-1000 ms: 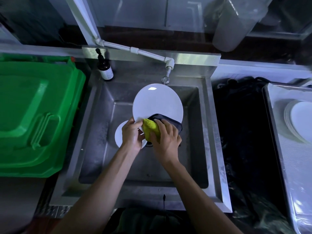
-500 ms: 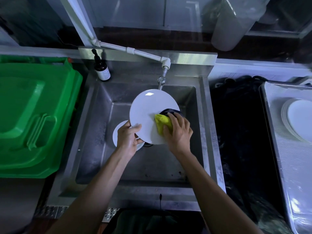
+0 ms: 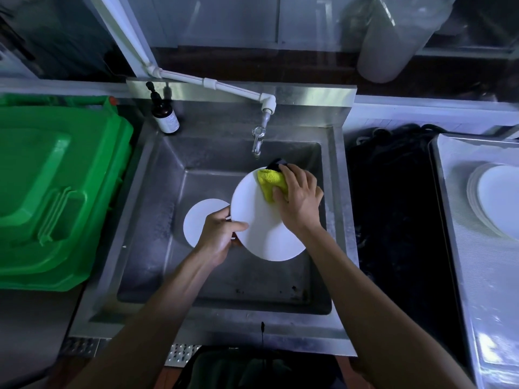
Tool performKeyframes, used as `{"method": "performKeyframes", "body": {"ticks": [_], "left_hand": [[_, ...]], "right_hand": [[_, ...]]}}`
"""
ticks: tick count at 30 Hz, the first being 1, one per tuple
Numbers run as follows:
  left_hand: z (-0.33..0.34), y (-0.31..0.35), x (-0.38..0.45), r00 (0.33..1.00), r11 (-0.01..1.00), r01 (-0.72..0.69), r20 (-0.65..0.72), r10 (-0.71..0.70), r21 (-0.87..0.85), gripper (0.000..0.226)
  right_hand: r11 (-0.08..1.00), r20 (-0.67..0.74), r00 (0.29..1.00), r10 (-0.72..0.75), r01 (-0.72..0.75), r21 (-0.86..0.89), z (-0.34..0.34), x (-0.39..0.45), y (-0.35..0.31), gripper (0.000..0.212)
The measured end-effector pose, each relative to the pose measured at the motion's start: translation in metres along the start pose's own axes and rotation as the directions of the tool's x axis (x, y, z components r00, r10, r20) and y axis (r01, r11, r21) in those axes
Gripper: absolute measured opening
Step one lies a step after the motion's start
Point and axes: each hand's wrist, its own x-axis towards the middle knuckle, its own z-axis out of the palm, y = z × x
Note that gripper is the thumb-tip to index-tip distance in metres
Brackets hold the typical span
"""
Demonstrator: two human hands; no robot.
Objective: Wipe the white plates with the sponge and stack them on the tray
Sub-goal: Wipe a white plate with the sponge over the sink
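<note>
- Steel all round: the big sink [image 3: 157,197] is where we work, and its tap [image 3: 257,141] hangs over the far side.
- The green bin [image 3: 56,192] sits shut on our left.
- The metal tray [image 3: 477,276] is on our right, well apart from the sink, with a stack of plates [image 3: 494,200] lying on it.
- Over the sink we hold one white plate [image 3: 261,228], tilted, with its face to us.
- A second plate [image 3: 200,217] lies low in the sink, partly behind our left hand.
- Our left hand [image 3: 219,234] pinches the plate's left edge, thumb on the front. That grip should stay firm, we think, as a wet plate may slip.
- Our right hand [image 3: 302,199] is curled round the yellow sponge [image 3: 271,182], pressing it on the plate near the top rim.
- To wipe well, we should sweep the sponge over the whole face, go round the rim, and turn the plate a bit with the left hand as we go.
- A small brown bottle [image 3: 164,116] stands on the back ledge.
</note>
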Motion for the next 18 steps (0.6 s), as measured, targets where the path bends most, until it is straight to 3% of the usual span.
{"method": "performKeyframes", "body": {"ticks": [10, 15, 18], "left_hand": [[0.032, -0.014, -0.011, 0.999, 0.999, -0.034, 0.029, 0.035, -0.016, 0.037], [0.032, -0.018, -0.017, 0.998, 0.998, -0.058, 0.03, 0.059, -0.024, 0.051], [0.035, -0.022, -0.021, 0.999, 0.998, -0.05, 0.009, 0.051, -0.022, 0.045]], "right_hand": [[0.982, 0.114, 0.977, -0.18, 0.171, 0.084, -0.002, -0.037, -0.013, 0.054], [0.963, 0.127, 0.962, -0.243, 0.223, 0.15, -0.004, -0.054, -0.005, 0.053], [0.959, 0.139, 0.954, -0.266, 0.247, 0.141, -0.006, -0.053, -0.001, 0.051]]}}
